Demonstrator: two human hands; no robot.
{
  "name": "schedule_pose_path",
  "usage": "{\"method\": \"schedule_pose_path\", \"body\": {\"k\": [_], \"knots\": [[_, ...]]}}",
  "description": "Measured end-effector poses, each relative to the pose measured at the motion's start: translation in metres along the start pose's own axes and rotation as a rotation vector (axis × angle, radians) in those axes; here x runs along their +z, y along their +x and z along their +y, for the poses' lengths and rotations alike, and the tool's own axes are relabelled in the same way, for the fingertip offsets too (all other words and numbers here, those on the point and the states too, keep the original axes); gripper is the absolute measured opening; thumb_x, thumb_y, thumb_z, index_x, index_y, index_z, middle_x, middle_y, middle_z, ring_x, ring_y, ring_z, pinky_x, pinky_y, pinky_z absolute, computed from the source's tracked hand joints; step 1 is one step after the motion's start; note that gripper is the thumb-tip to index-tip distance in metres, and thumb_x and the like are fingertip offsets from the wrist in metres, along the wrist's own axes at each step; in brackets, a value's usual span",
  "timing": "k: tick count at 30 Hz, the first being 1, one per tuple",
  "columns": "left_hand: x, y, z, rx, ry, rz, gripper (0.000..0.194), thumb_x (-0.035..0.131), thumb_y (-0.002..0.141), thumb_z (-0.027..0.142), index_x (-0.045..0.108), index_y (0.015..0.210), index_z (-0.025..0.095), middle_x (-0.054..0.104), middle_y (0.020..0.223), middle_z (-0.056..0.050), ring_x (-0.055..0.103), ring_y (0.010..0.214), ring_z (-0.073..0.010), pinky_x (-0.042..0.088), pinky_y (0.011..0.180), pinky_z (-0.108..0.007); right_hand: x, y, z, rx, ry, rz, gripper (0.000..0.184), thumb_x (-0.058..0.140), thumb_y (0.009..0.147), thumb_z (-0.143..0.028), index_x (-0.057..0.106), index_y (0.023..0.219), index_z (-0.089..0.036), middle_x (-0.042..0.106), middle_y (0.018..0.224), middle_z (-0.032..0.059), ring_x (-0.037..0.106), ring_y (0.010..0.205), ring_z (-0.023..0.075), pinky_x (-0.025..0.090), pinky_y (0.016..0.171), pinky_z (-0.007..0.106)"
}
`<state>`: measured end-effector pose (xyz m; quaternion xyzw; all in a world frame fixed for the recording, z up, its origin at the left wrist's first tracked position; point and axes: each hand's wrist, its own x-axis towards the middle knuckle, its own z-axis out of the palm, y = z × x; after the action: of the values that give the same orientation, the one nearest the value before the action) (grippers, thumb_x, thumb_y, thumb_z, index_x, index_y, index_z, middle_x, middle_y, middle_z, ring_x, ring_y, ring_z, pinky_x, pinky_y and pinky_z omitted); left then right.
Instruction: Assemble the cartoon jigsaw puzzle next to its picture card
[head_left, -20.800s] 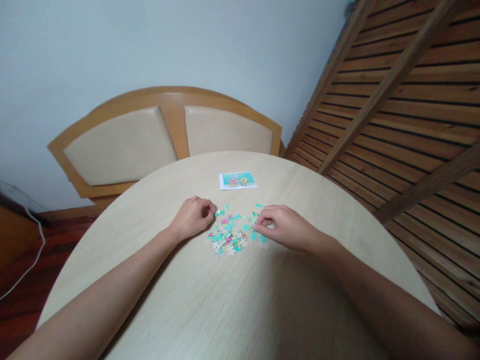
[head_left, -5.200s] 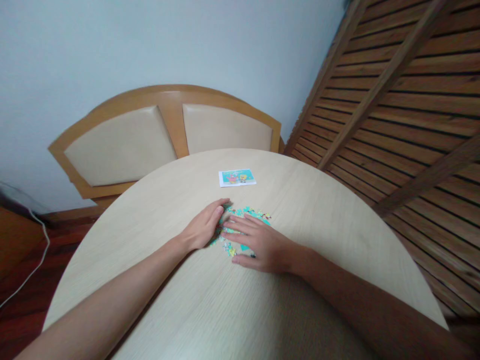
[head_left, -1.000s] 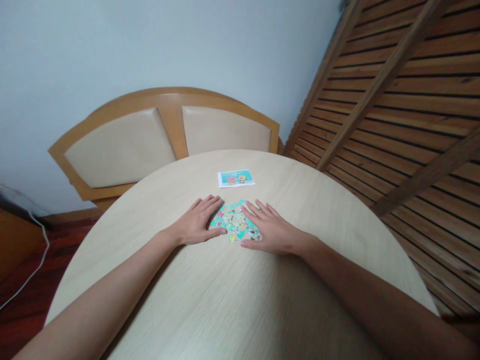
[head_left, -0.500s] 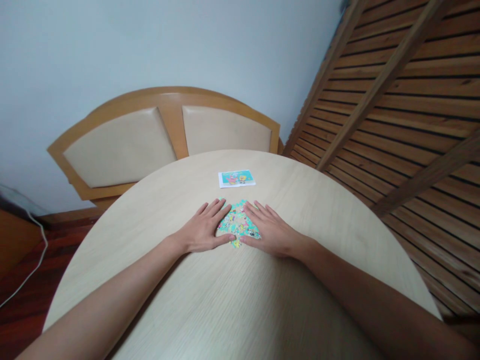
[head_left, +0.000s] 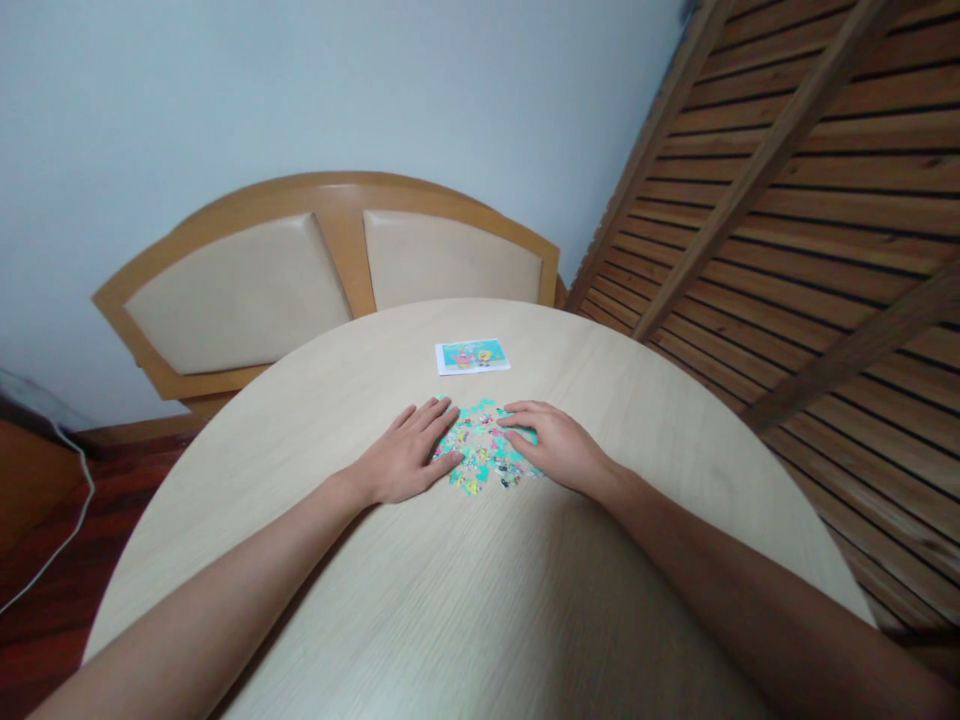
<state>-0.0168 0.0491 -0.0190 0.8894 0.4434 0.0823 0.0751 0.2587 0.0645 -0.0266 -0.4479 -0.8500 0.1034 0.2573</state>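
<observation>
Small jigsaw puzzle pieces (head_left: 480,450), turquoise, yellow and pink, lie in a loose patch on the pale wooden table (head_left: 420,600). My left hand (head_left: 407,455) rests palm down at the patch's left edge, fingers spread, thumb touching or just over the pieces. On the opposite side my right hand (head_left: 559,445) hovers or rests at the right edge, its fingers bent a little and apart, with nothing visible held. Some pieces are hidden under both hands. Beyond the patch lies a picture sheet (head_left: 472,356) with a pink starfish and a yellow sponge cartoon figure on turquoise.
A wooden bench back with cream padded panels (head_left: 450,260) stands behind the table's far edge, against a pale wall (head_left: 337,90). Slatted wood (head_left: 810,250) leans along the right. A white cable (head_left: 88,490) hangs at the left over the dark red floor.
My right hand has shifted right and its fingers have curled slightly, uncovering more puzzle pieces. My left hand has stayed nearly in place, its thumb drawn slightly back.
</observation>
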Motion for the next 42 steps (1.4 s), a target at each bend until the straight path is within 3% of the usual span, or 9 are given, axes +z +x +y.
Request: {"method": "schedule_pose_path", "body": {"k": [5,10,18,27,42], "knots": [[-0.001,0.0,0.001,-0.014,0.014,0.0,0.073,0.035,0.102,0.062,0.031,0.159,0.017,0.028,0.166,-0.014,0.024,0.154,-0.0327,0.024,0.124,-0.057,-0.004,0.002,0.014,0.064,0.011,0.07,0.019,0.062,0.091,-0.02,0.078,0.102,-0.02,0.076,0.116,0.0091,0.068,0.11,0.0257,0.051,0.102,0.044],[0.0,0.0,0.0,-0.005,0.005,0.007,0.072,0.035,0.103,0.063,0.032,0.158,0.017,0.028,0.166,-0.015,0.025,0.154,-0.0335,0.024,0.123,-0.058,-0.007,0.004,0.024,0.121,-0.016,0.114,0.018,0.061,0.092,-0.023,0.078,0.098,-0.021,0.077,0.107,0.0077,0.068,0.102,0.0255,0.05,0.097,0.043],[0.0,0.0,-0.001,0.023,-0.042,0.052,0.066,0.041,0.102,0.057,0.036,0.156,0.019,0.034,0.164,-0.014,0.03,0.152,-0.034,0.027,0.122,-0.06,-0.003,0.002,0.006,-0.053,-0.01,0.06,0.025,0.063,0.095,-0.037,0.078,0.114,-0.028,0.071,0.124,0.0078,0.061,0.116,0.0269,0.047,0.102,0.047],[-0.001,0.0,-0.001,0.108,-0.093,0.068,0.057,0.045,0.102,0.052,0.043,0.151,0.021,0.042,0.16,-0.012,0.037,0.149,-0.0306,0.03,0.122,-0.057,-0.003,0.006,0.002,-0.086,0.127,0.035,0.008,0.071,0.091,-0.027,0.077,0.092,-0.024,0.078,0.097,0.0031,0.066,0.101,0.0232,0.045,0.099,0.042],[-0.003,0.001,-0.001,0.165,-0.119,0.094,0.055,0.048,0.102,0.049,0.046,0.149,0.021,0.044,0.158,-0.014,0.039,0.148,-0.0306,0.033,0.121,-0.053,-0.006,0.003,-0.011,-0.187,0.161,-0.041,0.01,0.065,0.092,-0.023,0.075,0.095,-0.024,0.076,0.095,0.0033,0.067,0.098,0.0208,0.047,0.096,0.04]]}}
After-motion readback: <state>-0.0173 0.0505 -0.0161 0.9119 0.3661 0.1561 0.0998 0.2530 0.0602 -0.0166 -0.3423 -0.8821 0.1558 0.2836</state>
